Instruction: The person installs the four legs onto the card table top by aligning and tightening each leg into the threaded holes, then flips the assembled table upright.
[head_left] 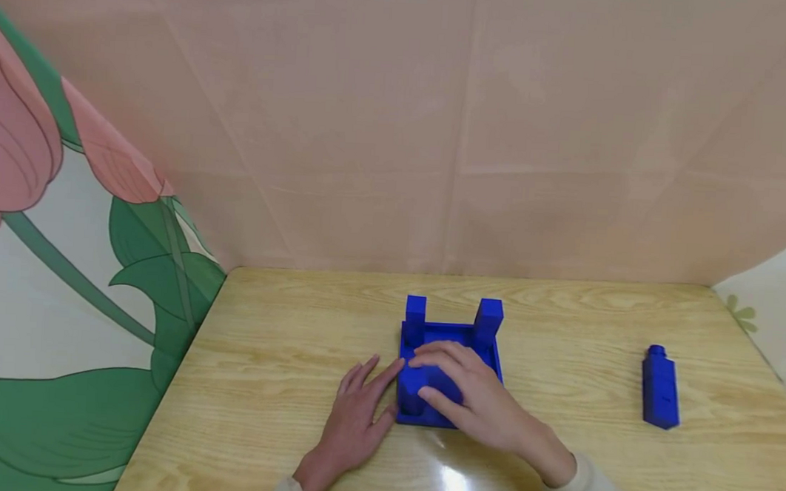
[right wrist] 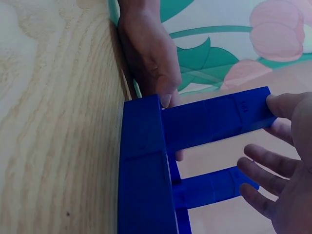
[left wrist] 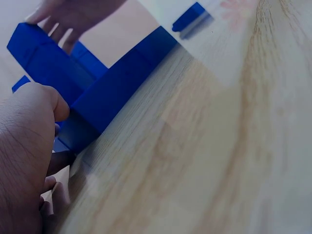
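An upturned blue toy tabletop (head_left: 448, 330) lies on the wooden table, its low rim facing up. From its near left corner rises a square blue leg (head_left: 413, 396). My right hand (head_left: 488, 402) pinches the top end of that leg between thumb and index finger; the other fingers stand loosely apart. At the tabletop's left side my left hand (head_left: 357, 425) rests on the table, with its index finger and thumb touching the rim. Two more blue legs, a far left leg (head_left: 416, 319) and a far right leg (head_left: 489, 317), stand upright in the back corners.
A loose blue leg (head_left: 660, 391) with a round stub at one end lies on the wooden table (head_left: 262, 328) to the right. A pink cloth (head_left: 372, 126) hangs behind, and a flower-print cloth (head_left: 71, 414) hangs at the left.
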A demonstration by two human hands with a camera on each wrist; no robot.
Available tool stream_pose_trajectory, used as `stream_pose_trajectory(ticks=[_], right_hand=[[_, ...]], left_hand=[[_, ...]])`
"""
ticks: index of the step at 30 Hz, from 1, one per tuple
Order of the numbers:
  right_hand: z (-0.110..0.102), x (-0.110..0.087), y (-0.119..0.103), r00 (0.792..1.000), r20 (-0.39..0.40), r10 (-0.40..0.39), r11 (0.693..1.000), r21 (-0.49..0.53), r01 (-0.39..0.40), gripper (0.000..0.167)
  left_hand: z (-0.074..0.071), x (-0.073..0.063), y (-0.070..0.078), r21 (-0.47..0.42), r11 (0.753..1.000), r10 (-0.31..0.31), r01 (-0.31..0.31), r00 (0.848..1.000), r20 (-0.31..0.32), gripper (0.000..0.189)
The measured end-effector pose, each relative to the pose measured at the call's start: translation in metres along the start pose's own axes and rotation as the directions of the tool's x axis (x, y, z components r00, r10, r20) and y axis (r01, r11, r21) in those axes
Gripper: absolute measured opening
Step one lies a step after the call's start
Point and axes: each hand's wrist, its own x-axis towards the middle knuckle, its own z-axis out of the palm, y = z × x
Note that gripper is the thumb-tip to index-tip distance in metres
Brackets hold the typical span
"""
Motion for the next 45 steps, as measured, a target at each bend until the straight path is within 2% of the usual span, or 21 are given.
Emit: stream_pose_trajectory(ticks=[6,12,15,20,23,27,30,37,39,45], right_hand=[[0.003,0.001,-0.003,0.998,-0.058,0.015,0.999,-0.035,-0.017,0.035],[0.002,0.001,-0.004,0.997,-0.072,0.011,0.999,-0.045,-0.015,0.038],[0.001,-0.001,-0.004,0.999,-0.041,0.007,1.000,-0.015,-0.008,0.041],[-0.006,-0.002,-0.002,0.995,0.098,-0.030,0.988,0.153,0.015,0.051],[-0.008,-0.002,0.000,0.988,0.142,-0.061,0.979,0.200,0.031,0.052],[-0.005,-0.002,0.004,0.985,0.146,-0.090,0.982,0.176,0.063,0.050],[-0.005,-0.002,0.006,0.983,0.156,-0.095,0.982,0.177,0.067,0.049],[-0.005,-0.004,0.005,0.974,0.226,-0.011,0.981,0.192,-0.034,0.045],[-0.004,-0.004,0.006,0.973,0.229,-0.004,0.983,0.177,-0.038,0.045],[0.001,-0.004,0.009,0.984,0.170,-0.062,0.992,0.118,0.042,0.047]], left_hand=[[0.000,0.000,0.000,-0.011,1.000,-0.007,0.007,1.000,0.007,0.068],[0.000,0.000,0.001,-0.001,1.000,0.004,-0.004,1.000,-0.005,0.068],[0.000,-0.001,0.000,-0.014,1.000,0.003,-0.003,1.000,-0.005,0.068],[0.001,-0.001,-0.002,-0.032,0.999,-0.016,0.016,1.000,0.024,0.071],[0.001,-0.001,-0.003,-0.024,1.000,-0.012,0.012,1.000,0.019,0.069],[0.001,-0.001,-0.001,-0.026,1.000,0.012,-0.012,1.000,-0.005,0.067],[0.000,0.000,-0.001,-0.040,0.999,0.014,-0.014,1.000,0.003,0.067],[-0.002,0.000,0.001,-0.056,0.998,-0.004,0.006,1.000,0.021,0.070],[-0.003,0.000,0.001,-0.059,0.998,-0.008,0.009,1.000,0.023,0.071],[-0.003,-0.001,0.002,-0.057,0.998,-0.014,0.016,1.000,0.021,0.071]])
